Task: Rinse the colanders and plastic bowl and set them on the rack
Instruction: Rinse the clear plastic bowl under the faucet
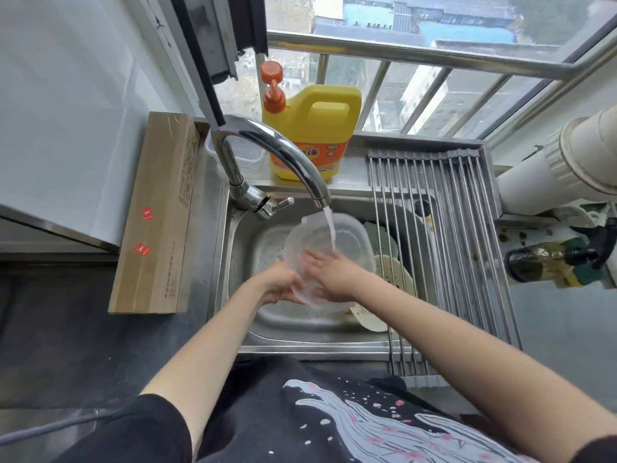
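A clear plastic bowl (310, 238) is tilted over the sink (240, 248) under water running from the faucet (283, 152). My left hand (278, 284) grips the bowl's near rim from the left. My right hand (329, 274) lies with straight fingers inside the bowl, touching its inner wall. A larger clear container (357, 235) sits behind the bowl. Two cream colanders lie in the sink under the rack: one (395, 272) right of the bowl, another (367, 317) nearer the front edge. The roll-up rack (444, 248) spans the sink's right side, bare.
A yellow detergent jug (312, 135) with an orange pump stands behind the sink. A long cardboard box (160, 215) lies on the counter to the left. A dark bottle (547, 262) lies at the right, below white pipes (561, 165). A window railing runs behind.
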